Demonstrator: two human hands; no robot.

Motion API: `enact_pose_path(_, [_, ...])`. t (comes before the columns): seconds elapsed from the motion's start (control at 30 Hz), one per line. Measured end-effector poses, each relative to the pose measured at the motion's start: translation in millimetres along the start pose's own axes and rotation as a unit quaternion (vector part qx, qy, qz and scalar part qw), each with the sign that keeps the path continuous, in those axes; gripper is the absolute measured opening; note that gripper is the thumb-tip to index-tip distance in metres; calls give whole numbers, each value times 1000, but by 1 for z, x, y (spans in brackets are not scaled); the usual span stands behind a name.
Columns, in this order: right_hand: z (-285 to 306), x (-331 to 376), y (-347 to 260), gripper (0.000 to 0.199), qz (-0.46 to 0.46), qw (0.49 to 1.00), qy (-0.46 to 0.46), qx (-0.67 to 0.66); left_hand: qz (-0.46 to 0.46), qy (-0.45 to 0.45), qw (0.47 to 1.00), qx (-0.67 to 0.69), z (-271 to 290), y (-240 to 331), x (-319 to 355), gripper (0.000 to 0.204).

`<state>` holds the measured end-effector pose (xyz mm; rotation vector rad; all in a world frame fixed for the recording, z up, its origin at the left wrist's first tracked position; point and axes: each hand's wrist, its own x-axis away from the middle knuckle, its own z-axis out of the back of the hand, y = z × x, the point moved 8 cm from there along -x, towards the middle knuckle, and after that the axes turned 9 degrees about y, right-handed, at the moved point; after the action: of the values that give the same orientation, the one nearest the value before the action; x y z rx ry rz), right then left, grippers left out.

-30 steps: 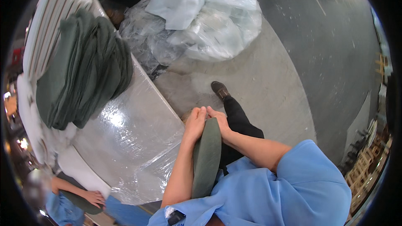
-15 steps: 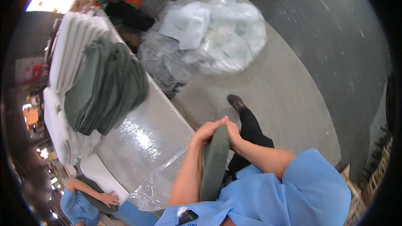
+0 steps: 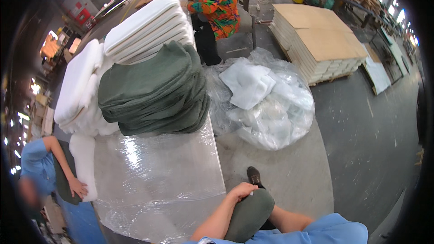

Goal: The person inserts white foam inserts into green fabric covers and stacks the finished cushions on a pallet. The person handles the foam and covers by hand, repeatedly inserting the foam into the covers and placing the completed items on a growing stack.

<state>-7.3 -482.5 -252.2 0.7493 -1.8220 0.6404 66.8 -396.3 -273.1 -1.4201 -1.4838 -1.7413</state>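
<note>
My left hand point(image 3: 243, 190) is closed over the top edge of a dark green padded cushion point(image 3: 251, 213), held upright against my front. On its other side my right forearm point(image 3: 291, 219) reaches in behind the cushion, which hides my right hand and its fingers. Ahead of me, a stack of folded dark green covers point(image 3: 151, 88) lies on the plastic-wrapped table point(image 3: 153, 167). White foam pads point(image 3: 144, 27) are piled behind and to the left of the stack.
At the left, a co-worker's hand point(image 3: 77, 189) rests on another green piece beside a white pad point(image 3: 84, 167). A big heap of clear plastic point(image 3: 271, 124) lies right of the table. Farther back are a person in an orange patterned top point(image 3: 217, 7) and a cardboard-topped stack point(image 3: 321, 31).
My view has swung up and turned, bringing in the far room. The cushion's broad side now shows instead of its edge. My right hand has gone out of sight behind it.
</note>
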Motion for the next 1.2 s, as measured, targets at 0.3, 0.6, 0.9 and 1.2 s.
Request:
enact_pose_path(0.3, [11,4,5,42,15,996,72,53,30,-43,999,1,6,6,10,63])
enact_pose_path(0.6, [13,6,-2,41,41,987,113,106,21,-157,984,84,-13,-1,2,54])
enact_pose_path(0.9, [6,-3,-32,40,76,969,151,182,-135,-48,989,-19,-2,4,-19,38])
enact_pose_path(1.2, [-2,-2,-55,39,136,952,143,232,-149,36,973,-174,18,19,5,44])
